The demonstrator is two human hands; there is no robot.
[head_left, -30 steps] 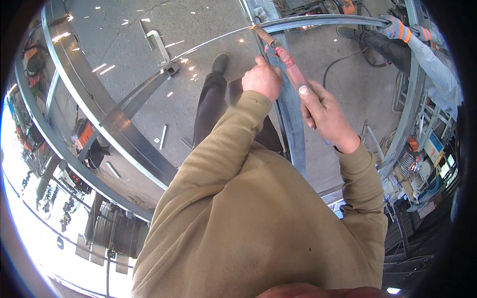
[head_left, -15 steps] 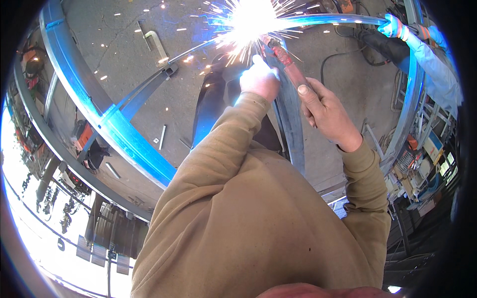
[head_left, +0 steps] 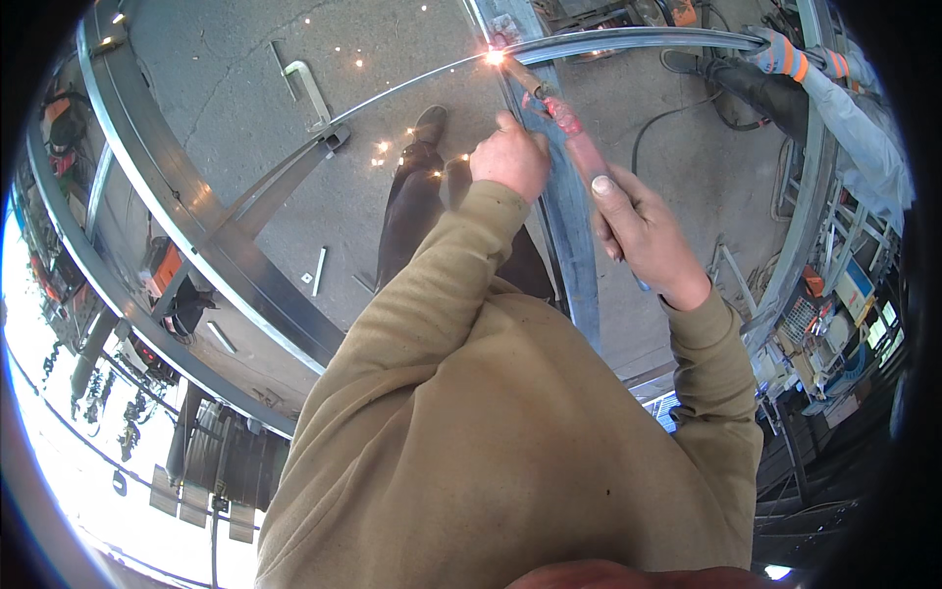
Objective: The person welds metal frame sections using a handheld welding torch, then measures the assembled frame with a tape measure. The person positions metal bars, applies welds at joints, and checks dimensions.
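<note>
My right hand (head_left: 648,221) is wrapped round a red-handled welding torch (head_left: 586,155), thumb along its top. The torch slants up and left, its nozzle beside a small glowing spot where a long curved metal bar (head_left: 628,39) crosses a flat steel beam (head_left: 574,236). My left hand (head_left: 510,162) is closed at the beam's left edge, below the nozzle, thumb pointing up. What its fingers grip, if anything, is hidden. At the right, a co-worker's gloved hand (head_left: 778,52) is at the curved bar's end.
A C-clamp (head_left: 312,90) shows at the upper left, near a metal arm (head_left: 280,175) that joins a wide curved beam (head_left: 162,162). Another curved beam (head_left: 812,187) stands at the right. A cable (head_left: 667,110) lies on the floor. A few sparks are scattered about my leg (head_left: 417,187).
The bright arc with its spray of sparks and blue glare has died down to a small glowing spot. Both my hands stay in nearly the same place.
</note>
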